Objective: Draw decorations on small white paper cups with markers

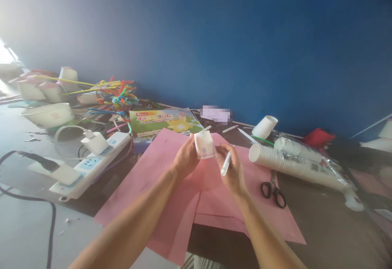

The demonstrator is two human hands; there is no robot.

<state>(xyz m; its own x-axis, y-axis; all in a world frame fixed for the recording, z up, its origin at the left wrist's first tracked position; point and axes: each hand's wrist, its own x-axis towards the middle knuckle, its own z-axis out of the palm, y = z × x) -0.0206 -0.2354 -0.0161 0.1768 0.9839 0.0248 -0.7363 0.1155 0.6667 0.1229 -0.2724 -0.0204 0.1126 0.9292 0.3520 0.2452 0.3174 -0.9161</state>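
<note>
A small white paper cup [204,144] with a faint printed pattern is held in my left hand [185,159], its fingers closed round the side. My right hand [235,173] grips a white pen [226,164], and its fingertips are at the cup's right edge. Both hands are above overlapping sheets of pink paper [147,191]. Black-handled scissors [273,193] lie at the right of the sheets, apart from my right hand.
A stack of paper cups [294,164] in clear plastic lies to the right, with a single cup [265,127] behind it. On the left are a power strip [92,167] with chargers, a white bowl [47,115] and colourful pipe cleaners [118,93]. A craft-paper pack [163,122] lies behind the sheets.
</note>
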